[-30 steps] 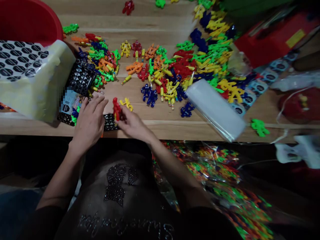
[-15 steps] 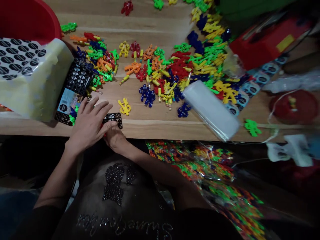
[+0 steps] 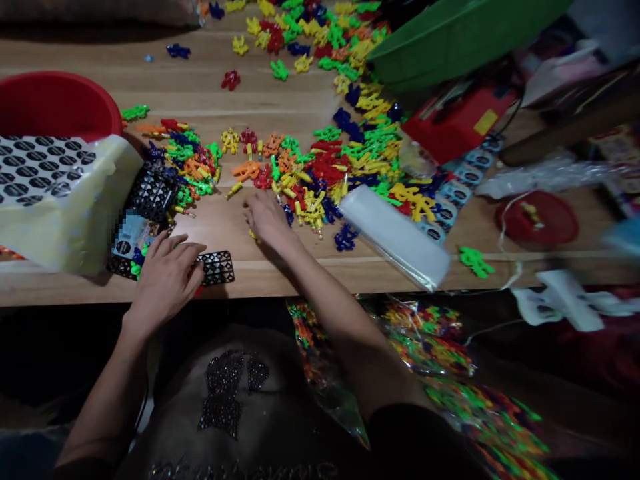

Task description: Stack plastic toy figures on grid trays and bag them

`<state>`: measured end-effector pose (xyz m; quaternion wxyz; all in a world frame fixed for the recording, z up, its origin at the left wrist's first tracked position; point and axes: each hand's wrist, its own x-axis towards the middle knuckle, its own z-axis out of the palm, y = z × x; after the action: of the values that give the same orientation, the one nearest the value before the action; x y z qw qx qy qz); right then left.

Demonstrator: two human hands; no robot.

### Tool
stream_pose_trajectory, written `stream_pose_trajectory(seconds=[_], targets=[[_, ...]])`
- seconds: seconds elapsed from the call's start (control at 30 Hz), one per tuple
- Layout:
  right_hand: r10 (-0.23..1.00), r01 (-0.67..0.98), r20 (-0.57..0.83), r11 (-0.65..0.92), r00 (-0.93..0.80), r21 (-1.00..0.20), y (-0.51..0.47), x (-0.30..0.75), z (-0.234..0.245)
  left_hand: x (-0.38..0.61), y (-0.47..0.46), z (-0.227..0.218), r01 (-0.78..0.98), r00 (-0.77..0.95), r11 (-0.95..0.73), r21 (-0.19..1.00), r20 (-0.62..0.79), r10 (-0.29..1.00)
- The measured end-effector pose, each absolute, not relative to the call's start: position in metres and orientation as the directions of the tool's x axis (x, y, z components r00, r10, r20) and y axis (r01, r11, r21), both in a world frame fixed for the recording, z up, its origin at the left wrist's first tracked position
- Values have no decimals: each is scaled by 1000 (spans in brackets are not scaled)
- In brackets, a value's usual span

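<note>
My left hand [image 3: 167,270] rests at the table's front edge, its thumb and fingers closed over the left end of a black perforated plastic plate [image 3: 219,267]. A bit of red shows under that thumb. Beside its fingers lie a green and blue toy figure [image 3: 136,265] and a blue printed card [image 3: 131,233]. Over the bare wood in front of the toy pile, my right hand [image 3: 270,223] has its fingers curled down. A yellow toy figure [image 3: 254,237] peeks out beneath them, mostly hidden by the hand.
Loose toy figures [image 3: 325,163] spread across the middle. A red basin [image 3: 107,100] and a sticker sheet [image 3: 100,227] stand left. To the right are clear plastic bags [image 3: 395,233], a red box [image 3: 460,123] and a green tub [image 3: 465,40]. Filled bags [image 3: 425,340] lie below the edge.
My right hand has left the black plate and moved forward and right to the yellow figure, which has shifted. My left hand stays at the plate. The view has tilted up.
</note>
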<state>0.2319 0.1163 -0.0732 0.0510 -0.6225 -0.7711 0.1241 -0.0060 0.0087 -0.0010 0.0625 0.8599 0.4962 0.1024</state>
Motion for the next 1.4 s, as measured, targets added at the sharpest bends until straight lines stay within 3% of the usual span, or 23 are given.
stream_pose_trajectory(seconds=[0.2, 0.43, 0.6, 0.9, 1.2, 1.4], targets=[[956, 878, 77, 290, -282, -380, 184, 196, -79, -9, 7, -2, 832, 502, -512, 212, 104, 858], [903, 793, 196, 429, -382, -432, 248, 132, -59, -7, 5, -4, 848, 483, -493, 193, 101, 870], [906, 796, 119, 415, -406, -441, 300, 81, -38, -5, 5, -6, 864, 458, -474, 169, 126, 880], [861, 820, -6, 483, -509, -309, 344, 46, -47, -1, 2, -9, 871, 421, -456, 182, 199, 885], [783, 780, -90, 590, -616, -208, 293, 141, -72, 0, 0, -4, 854, 438, -455, 255, 121, 891], [770, 804, -238, 583, -593, -118, 252, 187, -47, 0, 0, -6, 856, 436, -449, 256, 109, 893]])
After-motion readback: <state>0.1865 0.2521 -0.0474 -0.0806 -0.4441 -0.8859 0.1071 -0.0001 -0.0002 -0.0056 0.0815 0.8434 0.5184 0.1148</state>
